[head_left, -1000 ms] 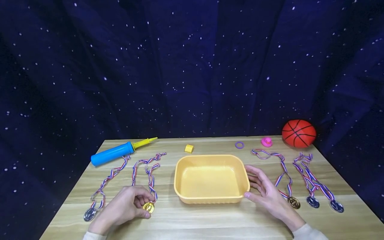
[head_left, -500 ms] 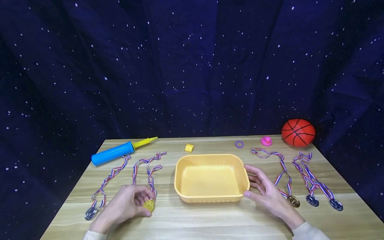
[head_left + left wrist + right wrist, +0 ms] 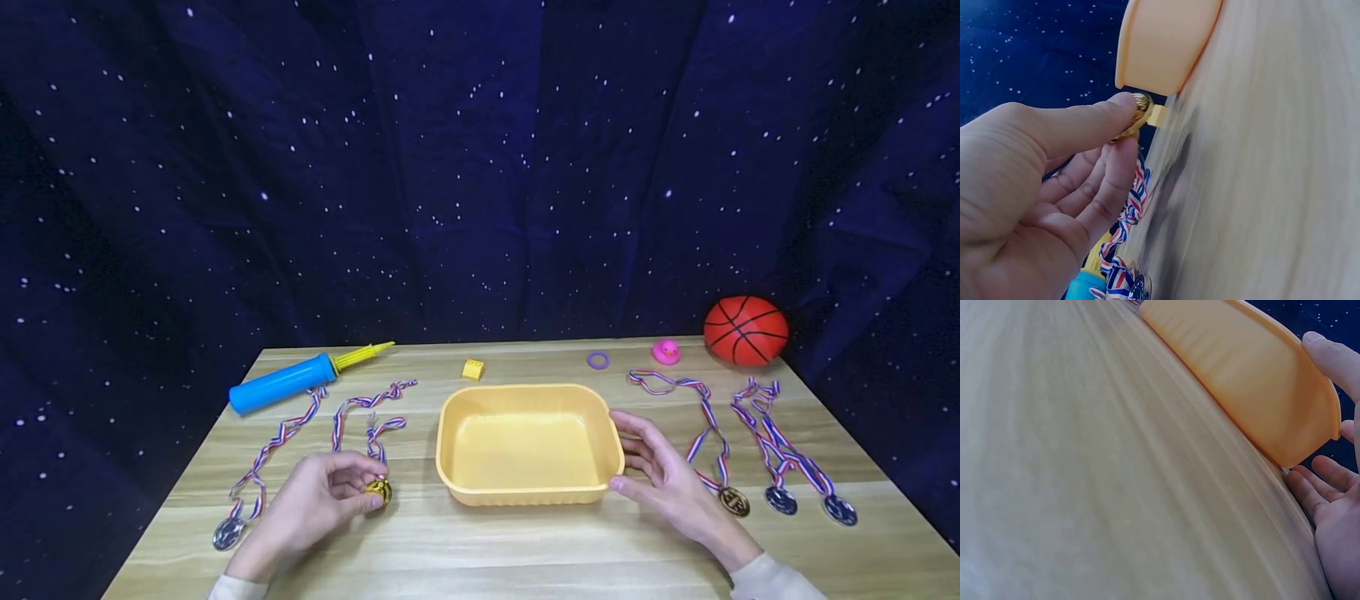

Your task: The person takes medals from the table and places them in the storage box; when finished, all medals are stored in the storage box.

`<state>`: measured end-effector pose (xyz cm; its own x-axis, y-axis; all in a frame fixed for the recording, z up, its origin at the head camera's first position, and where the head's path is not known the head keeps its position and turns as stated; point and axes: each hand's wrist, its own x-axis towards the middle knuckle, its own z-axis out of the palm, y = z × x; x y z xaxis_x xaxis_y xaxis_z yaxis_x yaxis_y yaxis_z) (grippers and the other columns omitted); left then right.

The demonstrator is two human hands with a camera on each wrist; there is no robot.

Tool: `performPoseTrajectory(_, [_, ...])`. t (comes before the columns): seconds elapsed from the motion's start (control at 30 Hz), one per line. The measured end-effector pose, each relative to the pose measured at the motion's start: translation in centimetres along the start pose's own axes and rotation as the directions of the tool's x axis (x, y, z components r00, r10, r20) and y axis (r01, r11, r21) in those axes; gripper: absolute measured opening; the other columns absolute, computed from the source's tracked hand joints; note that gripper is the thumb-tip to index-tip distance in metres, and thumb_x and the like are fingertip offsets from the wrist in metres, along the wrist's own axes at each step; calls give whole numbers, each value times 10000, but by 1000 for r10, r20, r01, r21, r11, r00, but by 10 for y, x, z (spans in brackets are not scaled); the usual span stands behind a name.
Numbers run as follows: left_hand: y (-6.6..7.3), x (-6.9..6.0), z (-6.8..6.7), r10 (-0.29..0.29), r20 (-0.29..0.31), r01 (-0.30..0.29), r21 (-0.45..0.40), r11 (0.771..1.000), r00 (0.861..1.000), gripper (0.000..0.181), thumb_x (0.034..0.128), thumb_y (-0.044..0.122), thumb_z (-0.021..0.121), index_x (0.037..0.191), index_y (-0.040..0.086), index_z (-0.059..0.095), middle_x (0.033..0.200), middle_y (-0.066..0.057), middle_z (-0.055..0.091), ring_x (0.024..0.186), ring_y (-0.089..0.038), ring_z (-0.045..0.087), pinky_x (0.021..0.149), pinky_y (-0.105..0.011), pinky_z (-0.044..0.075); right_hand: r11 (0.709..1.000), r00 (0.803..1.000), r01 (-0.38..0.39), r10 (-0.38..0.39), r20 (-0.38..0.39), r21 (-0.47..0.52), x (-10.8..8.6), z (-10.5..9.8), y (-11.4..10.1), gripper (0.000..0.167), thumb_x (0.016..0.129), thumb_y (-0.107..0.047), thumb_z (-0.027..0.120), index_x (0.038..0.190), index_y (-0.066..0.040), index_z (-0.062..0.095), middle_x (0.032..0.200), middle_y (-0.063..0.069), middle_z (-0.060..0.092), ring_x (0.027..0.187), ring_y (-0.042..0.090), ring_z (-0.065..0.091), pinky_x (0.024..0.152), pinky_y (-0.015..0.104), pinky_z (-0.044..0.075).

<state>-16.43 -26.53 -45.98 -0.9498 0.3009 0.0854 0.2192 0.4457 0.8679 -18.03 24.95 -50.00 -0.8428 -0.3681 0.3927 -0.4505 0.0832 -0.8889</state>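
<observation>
Between thumb and fingertips, my left hand (image 3: 318,500) pinches a gold medal (image 3: 382,491), raised off the table in the left wrist view. Its striped ribbon (image 3: 377,446) trails away behind the fingers. A second ribbon (image 3: 339,425) lies beside it, its lower end hidden by the hand. My right hand (image 3: 667,479) rests against the right end of a yellow plastic basin (image 3: 528,499), thumb at the near corner and loosely bent fingers along the side. Nothing lies in the basin. A silver medal (image 3: 228,532) sits left of my left hand.
Right of the basin lie a bronze-toned medal (image 3: 734,502) and two silver medals (image 3: 782,500) with ribbons. Along the back are a blue pump (image 3: 281,384), a yellow block (image 3: 472,369), a purple ring (image 3: 597,361), a pink duck (image 3: 665,352) and a red ball (image 3: 746,331).
My left hand has lifted the gold medal and moved it slightly away from me; the medal has tilted and its ribbon shifted. My right hand and the basin stay put.
</observation>
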Motion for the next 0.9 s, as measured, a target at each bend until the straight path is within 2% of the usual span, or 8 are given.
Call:
performPoseTrajectory(0.17, [6,3,1,-45,-63,44,-18,999,997,350,853,44,947,1175,59,813,1102,-66,798,929,-152,758,846,-265,670,1000,1000,8,-8,3,3,1,0,-1,812,969,121,760,1673,24,368,1647,315,436,1396,261,614,1134,224,533])
performPoseTrajectory(0.3, [11,5,1,-51,-102,49,-22,999,993,333,859,35,942,1163,65,809,1076,-60,799,940,-152,759,872,-255,665,1000,1000,8,-8,6,12,1,1,-1,817,969,123,758,1677,21,364,1641,326,434,1392,272,616,1130,227,537])
performPoseTrajectory(0.43, [17,9,-3,-4,-130,1,-20,1000,991,328,855,12,943,1153,44,809,1070,-79,812,917,-142,769,848,-261,670,1000,1000,1,-1,5,11,0,0,1,813,972,118,758,1677,21,364,1640,322,439,1385,265,619,1123,228,542])
performPoseTrajectory(0.6, [28,22,-8,51,-163,-55,-18,998,985,315,861,-13,935,1147,20,805,1092,-115,813,906,-136,764,831,-259,674,1000,1000,-2,1,7,16,0,-1,3,813,974,116,755,1678,20,360,1638,328,441,1384,252,622,1126,231,542])
performPoseTrajectory(0.9, [54,50,-20,98,-204,-104,-22,994,974,318,914,30,915,1206,-7,791,1150,-164,815,960,-119,790,867,-233,664,1000,1000,-6,5,9,14,1,-2,2,813,977,107,756,1681,7,363,1639,307,453,1380,228,624,1130,236,541])
